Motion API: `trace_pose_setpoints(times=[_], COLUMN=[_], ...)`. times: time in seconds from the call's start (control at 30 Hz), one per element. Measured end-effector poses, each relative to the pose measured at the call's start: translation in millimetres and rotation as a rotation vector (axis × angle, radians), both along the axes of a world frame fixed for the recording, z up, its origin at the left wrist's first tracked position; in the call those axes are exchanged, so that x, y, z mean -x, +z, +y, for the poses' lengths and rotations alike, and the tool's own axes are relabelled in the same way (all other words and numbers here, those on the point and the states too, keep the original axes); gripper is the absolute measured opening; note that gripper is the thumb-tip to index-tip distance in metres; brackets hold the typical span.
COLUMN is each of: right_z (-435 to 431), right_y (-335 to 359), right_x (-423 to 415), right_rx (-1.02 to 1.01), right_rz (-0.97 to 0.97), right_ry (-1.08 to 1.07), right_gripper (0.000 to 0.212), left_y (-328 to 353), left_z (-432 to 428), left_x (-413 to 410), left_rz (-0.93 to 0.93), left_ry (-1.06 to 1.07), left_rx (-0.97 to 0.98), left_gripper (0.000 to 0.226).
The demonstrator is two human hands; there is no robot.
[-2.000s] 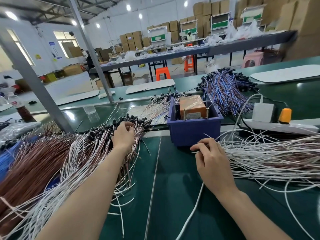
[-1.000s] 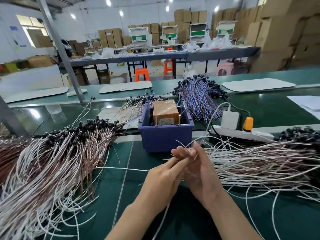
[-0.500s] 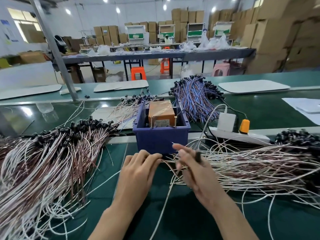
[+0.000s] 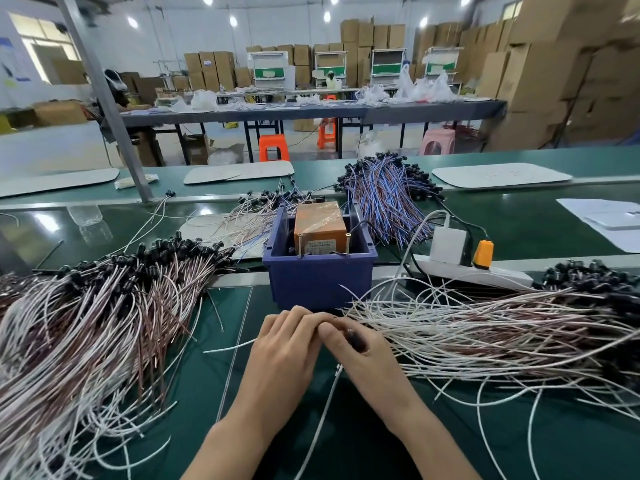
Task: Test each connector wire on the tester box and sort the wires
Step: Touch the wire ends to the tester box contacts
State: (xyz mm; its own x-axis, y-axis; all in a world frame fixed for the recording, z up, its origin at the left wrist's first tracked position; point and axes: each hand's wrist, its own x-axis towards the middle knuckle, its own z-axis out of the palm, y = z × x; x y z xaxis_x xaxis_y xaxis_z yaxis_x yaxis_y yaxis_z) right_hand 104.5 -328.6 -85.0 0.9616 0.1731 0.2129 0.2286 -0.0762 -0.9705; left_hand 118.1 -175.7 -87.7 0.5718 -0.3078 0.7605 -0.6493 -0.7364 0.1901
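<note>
The connector wire (image 4: 323,407) has its dark plug end pinched between the thumb and curled fingers of the right hand (image 4: 367,362), and its white lead trails down the green table (image 4: 346,452) between the wrists. The left hand (image 4: 287,351) lies just beside, its bent fingertips meeting the right thumb; whether they grip the wire cannot be told. Just beyond stands the blue bin (image 4: 318,282) holding the orange tester box (image 4: 320,225). Wire piles lie to the right (image 4: 485,334) and left (image 4: 86,323).
</note>
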Motion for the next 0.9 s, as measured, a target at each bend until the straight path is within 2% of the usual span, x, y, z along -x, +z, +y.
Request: trace_pose_setpoints(times=[0.13, 0.3, 0.43, 0.57, 0.63, 0.73, 0.9], right_z=[-2.5, -4.9, -2.1, -1.3, -1.9, -4.5, -7.3], right_y=[-3.3, -4.9, -3.8, -5.7, -3.7, -2.7, -5.6], right_x=[-1.2, -3.6, 0.8, 1.6, 2.2, 1.5, -0.2], right_rx=[-0.043, -0.055, -0.004, 0.161, 0.235, 0.285, 0.289], right_rz=[0.063, 0.028, 0.020, -0.080, -0.142, -0.215, -0.198], right_ry=[-0.079, -0.124, -0.083, -0.107, -0.135, -0.201, -0.311], right_gripper=[0.065, 0.033, 0.044, 0.025, 0.031, 0.025, 0.037], left_y=[0.1, -2.3, -2.8, -2.0, -1.1, 0.0, 1.2], left_z=[-2.2, -3.5, -3.1, -3.2, -3.8, -5.4, -5.3], left_x=[1.9, 0.9, 0.2, 0.5, 1.7, 3.4, 4.1], left_rz=[0.056, 0.044, 0.053, 0.048, 0.035, 0.027, 0.016], left_ry=[-0.032, -0.039, -0.044, -0.035, -0.025, -0.031, -0.040], left_rx=[0.038, 0.049, 0.050, 0.040, 0.033, 0.027, 0.041], left_gripper=[0.018, 0.019, 0.021, 0.020, 0.020, 0.022, 0.021])
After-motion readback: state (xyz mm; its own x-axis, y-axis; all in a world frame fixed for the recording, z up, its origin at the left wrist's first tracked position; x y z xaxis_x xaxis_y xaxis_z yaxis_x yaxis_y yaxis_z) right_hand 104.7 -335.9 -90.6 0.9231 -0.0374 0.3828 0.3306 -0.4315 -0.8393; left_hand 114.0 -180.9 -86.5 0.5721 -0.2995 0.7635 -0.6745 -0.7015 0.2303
